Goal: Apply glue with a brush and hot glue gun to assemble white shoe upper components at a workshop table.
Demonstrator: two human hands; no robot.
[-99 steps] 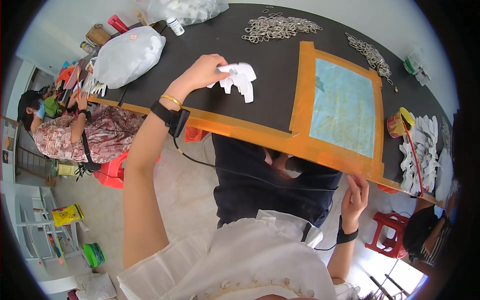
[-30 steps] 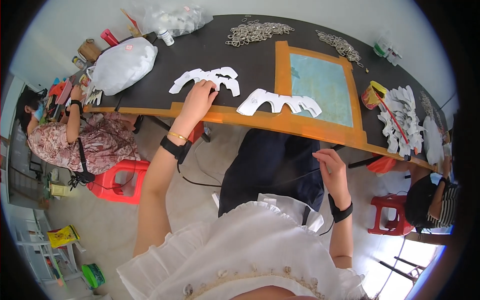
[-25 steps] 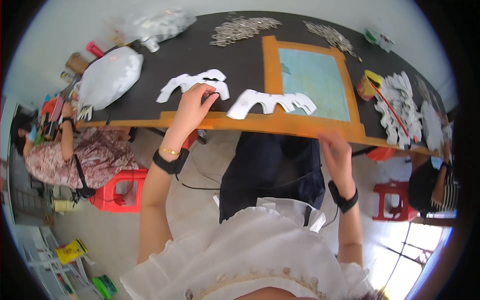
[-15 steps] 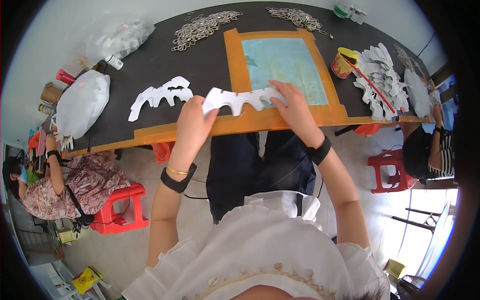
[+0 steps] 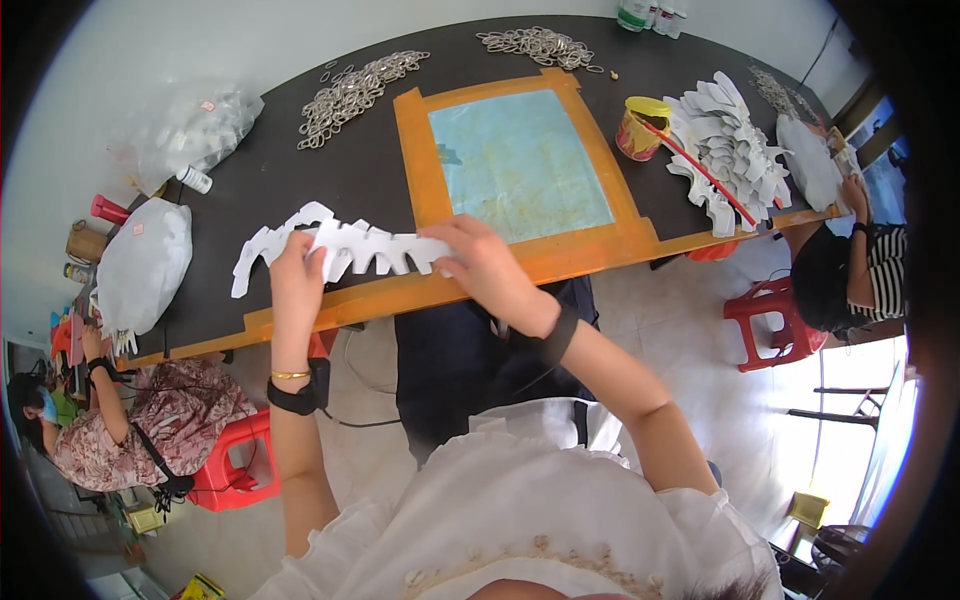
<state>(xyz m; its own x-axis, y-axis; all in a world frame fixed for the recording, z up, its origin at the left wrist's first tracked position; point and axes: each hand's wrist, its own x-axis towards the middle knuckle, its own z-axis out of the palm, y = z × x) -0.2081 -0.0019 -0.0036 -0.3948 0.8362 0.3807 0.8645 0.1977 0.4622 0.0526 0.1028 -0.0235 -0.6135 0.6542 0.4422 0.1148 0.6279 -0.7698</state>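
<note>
The person is aligning white jagged-edged cut-out pieces [image 5: 345, 247] on the dark table [image 5: 300, 180], just beside the orange-bordered work mat [image 5: 520, 165], and the step looks to call for care with the edges: the toothed outlines should probably be matched tooth for tooth before any pressure goes on, with both hands kept flat and low so the thin sheets do not buckle or slide off the table's orange front edge. The left hand [image 5: 298, 275] lies curled over the left part of the pieces, fingers closed down on the material with the thumb underneath or at the edge, so it pinches rather than merely rests; how tightly cannot be told. The right hand [image 5: 480, 262] reaches in from the right, fingers narrowed and pressed onto the right end of the same white strip, where it meets the mat's orange frame. The pieces lie flat, stretching from the left hand's far side toward the mat. A yellow-lidded pot [image 5: 640, 125] with a red stick [image 5: 700, 172] leaning from it stands right of the mat, next to a stack of more white cut-outs [image 5: 735, 150]. Piles of metal rings [image 5: 355, 90] lie farther back, and a stuffed clear bag [image 5: 145, 265] sits at the left end.
</note>
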